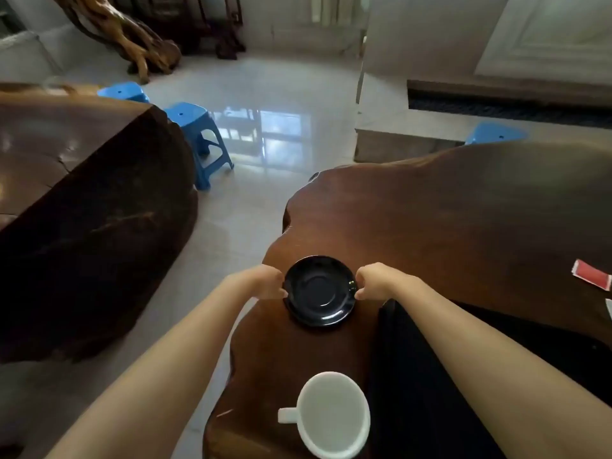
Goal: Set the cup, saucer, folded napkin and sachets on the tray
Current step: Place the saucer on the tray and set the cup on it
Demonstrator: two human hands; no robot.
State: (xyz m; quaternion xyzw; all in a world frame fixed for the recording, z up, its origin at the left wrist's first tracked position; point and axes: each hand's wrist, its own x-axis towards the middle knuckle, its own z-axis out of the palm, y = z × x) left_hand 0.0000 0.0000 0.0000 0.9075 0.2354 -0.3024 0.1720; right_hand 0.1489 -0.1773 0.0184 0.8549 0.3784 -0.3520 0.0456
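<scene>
The red sachet (592, 274) lay partly cut off at the right edge; a black tray (430, 376) sat half hidden beneath the right forearm.

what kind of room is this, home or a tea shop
Hard to say which: it looks like a tea or reception room. Clues: thick polished dark wood slab tables, a gnarled carved root sculpture on the glossy tiled floor, and small blue plastic stools.

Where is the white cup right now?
The white cup sits at the bottom of the head view on the wooden table, nearer the person than the black saucer, its handle pointing to the left.
</scene>
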